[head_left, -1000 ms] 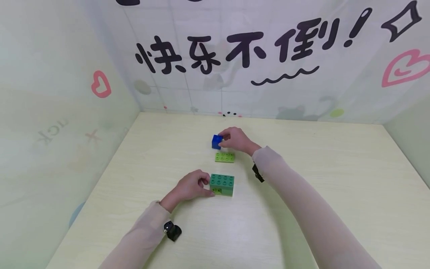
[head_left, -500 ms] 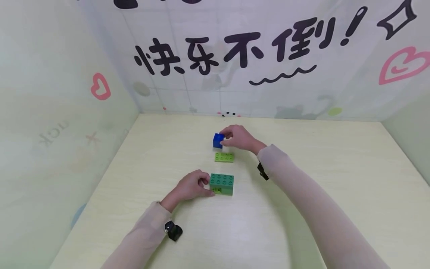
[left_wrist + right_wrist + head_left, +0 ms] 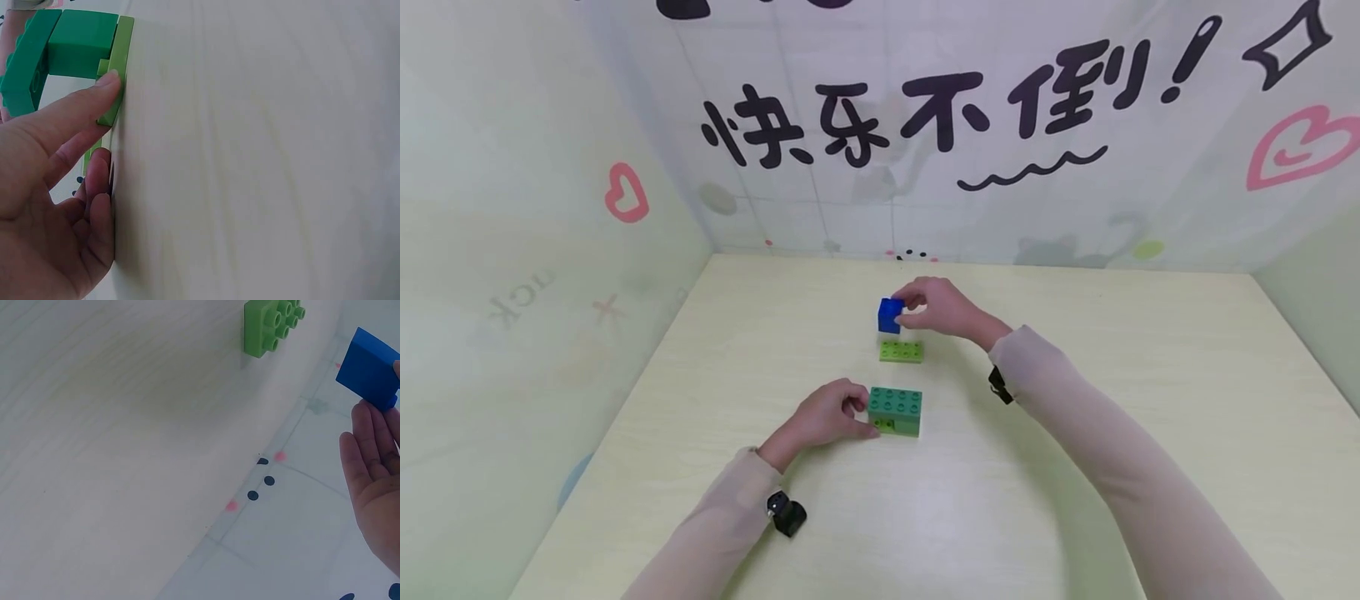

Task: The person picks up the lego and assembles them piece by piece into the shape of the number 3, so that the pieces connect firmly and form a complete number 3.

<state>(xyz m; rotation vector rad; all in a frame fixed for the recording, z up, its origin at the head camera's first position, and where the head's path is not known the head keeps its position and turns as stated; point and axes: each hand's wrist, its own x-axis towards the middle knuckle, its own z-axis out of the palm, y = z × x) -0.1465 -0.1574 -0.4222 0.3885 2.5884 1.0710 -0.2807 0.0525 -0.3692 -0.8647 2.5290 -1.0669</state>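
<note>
In the head view, my right hand (image 3: 946,307) pinches a blue toy brick (image 3: 889,317) between thumb and fingers. The right wrist view shows that blue brick (image 3: 367,370) raised off the table and tilted there. Just in front of it, a flat light-green brick (image 3: 893,355) with studs up lies on the table. Nearer to me, my left hand (image 3: 826,415) holds the left side of a green brick stack (image 3: 897,403). In the left wrist view, the left thumb presses the stack's light-green base (image 3: 119,81), with darker green bricks (image 3: 81,44) above it.
Everything stands on a pale wood-grain table (image 3: 760,333). A printed cloth wall (image 3: 850,217) with black writing rises behind it, and further pale walls (image 3: 512,250) close off the sides. A small black device (image 3: 787,513) sits at the left wrist.
My right hand has shifted slightly right with the blue brick, which now sits above the back of the flat light-green brick. The left hand and the stack stay in place.
</note>
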